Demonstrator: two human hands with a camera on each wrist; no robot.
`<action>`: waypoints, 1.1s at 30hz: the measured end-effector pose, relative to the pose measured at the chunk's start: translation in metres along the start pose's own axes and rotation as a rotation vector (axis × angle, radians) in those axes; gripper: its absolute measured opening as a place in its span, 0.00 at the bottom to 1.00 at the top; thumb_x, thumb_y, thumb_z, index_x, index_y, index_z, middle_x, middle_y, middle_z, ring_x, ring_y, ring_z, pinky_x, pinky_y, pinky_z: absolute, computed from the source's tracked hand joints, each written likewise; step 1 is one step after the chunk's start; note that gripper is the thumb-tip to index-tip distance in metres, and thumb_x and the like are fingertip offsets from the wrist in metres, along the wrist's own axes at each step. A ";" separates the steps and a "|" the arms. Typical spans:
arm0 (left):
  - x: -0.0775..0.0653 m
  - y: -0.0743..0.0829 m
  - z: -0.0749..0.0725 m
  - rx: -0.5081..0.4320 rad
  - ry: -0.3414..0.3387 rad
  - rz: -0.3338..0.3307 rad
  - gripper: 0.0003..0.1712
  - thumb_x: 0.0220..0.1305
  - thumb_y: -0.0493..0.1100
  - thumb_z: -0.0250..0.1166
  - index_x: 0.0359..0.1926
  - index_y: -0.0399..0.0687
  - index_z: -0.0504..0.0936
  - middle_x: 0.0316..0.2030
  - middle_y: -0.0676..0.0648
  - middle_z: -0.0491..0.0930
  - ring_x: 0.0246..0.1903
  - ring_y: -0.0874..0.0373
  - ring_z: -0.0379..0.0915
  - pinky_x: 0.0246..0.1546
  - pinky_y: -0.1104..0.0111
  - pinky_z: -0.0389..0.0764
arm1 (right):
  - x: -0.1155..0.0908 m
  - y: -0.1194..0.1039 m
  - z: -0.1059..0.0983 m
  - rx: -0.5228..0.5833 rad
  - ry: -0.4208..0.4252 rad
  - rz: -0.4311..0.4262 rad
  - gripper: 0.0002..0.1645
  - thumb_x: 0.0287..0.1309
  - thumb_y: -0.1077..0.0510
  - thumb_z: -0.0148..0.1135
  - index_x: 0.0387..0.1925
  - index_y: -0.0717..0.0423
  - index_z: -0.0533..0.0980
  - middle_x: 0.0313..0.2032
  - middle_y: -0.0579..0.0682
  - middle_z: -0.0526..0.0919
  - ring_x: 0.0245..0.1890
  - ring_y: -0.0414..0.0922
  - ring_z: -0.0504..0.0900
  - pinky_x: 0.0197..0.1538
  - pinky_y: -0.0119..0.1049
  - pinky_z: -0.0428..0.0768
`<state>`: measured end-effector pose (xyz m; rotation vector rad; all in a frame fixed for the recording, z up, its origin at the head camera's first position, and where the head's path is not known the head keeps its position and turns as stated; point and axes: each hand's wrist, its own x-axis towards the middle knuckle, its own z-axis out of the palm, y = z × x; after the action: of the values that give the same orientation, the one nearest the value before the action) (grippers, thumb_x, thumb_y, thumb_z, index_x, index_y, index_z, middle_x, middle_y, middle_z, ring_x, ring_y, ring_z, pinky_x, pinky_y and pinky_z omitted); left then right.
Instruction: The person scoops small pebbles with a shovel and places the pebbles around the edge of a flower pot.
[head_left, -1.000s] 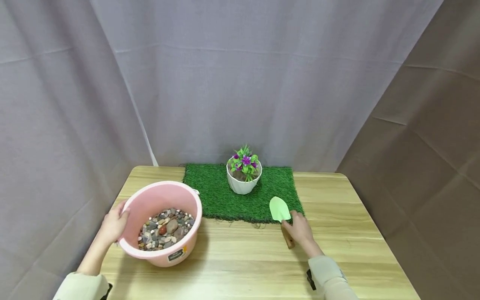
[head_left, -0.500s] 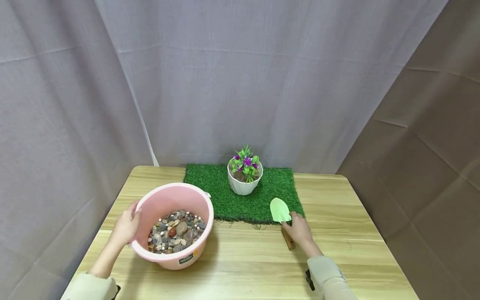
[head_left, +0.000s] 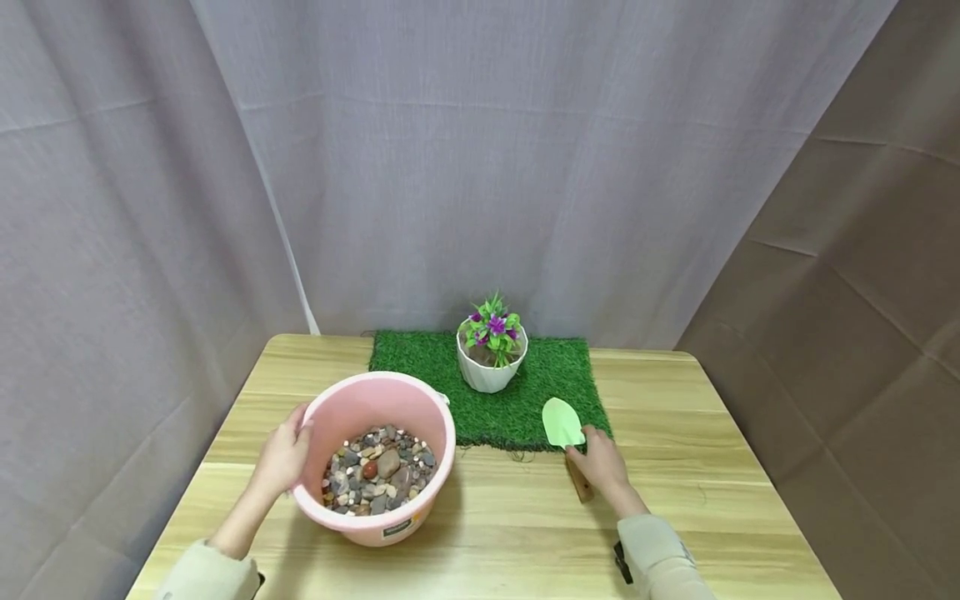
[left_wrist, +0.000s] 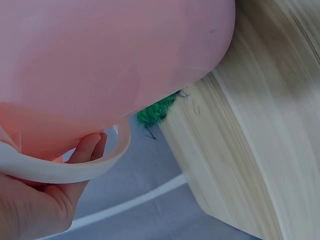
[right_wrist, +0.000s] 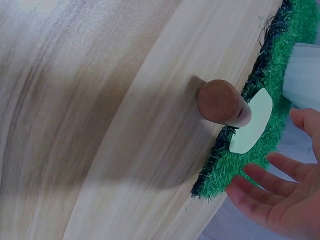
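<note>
A pink bucket (head_left: 378,392) filled partly with pebbles (head_left: 382,471) is at the left of the table. My left hand (head_left: 285,454) grips its left side at the rim; the left wrist view shows the fingers (left_wrist: 90,145) curled at a pale curved band (left_wrist: 65,172) on the bucket. Whether the bucket's base touches the table I cannot tell. To the right, a trowel with a pale green blade (head_left: 561,422) and wooden handle (right_wrist: 220,101) lies with its blade on the turf. My right hand (head_left: 603,467) hovers beside it, fingers spread and apart from the handle in the right wrist view.
Green artificial turf (head_left: 420,358) covers the table's back middle. A white pot (head_left: 483,375) with a purple-flowered plant (head_left: 495,327) stands on it. Grey curtains (head_left: 480,183) hang behind and a brown one (head_left: 847,350) at the right. Bare wood (head_left: 525,533) shows between the bucket and my right arm.
My left hand has moved the bucket to the right across the table, towards the middle. My right hand stays beside the trowel, which has not moved.
</note>
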<state>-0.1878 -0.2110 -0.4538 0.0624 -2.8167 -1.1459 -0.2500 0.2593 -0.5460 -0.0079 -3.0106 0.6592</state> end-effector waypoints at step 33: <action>0.004 0.052 0.065 -0.071 0.075 0.080 0.22 0.68 0.36 0.49 0.61 0.32 0.67 0.52 0.27 0.75 0.49 0.30 0.73 0.54 0.40 0.76 | -0.002 -0.001 -0.003 -0.020 -0.046 0.005 0.31 0.56 0.53 0.63 0.52 0.76 0.69 0.43 0.72 0.79 0.41 0.65 0.80 0.42 0.55 0.84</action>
<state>-0.1988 -0.1285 -0.4636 -0.0122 -2.6847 -1.1988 -0.2483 0.2600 -0.5429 -0.0014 -3.0618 0.6389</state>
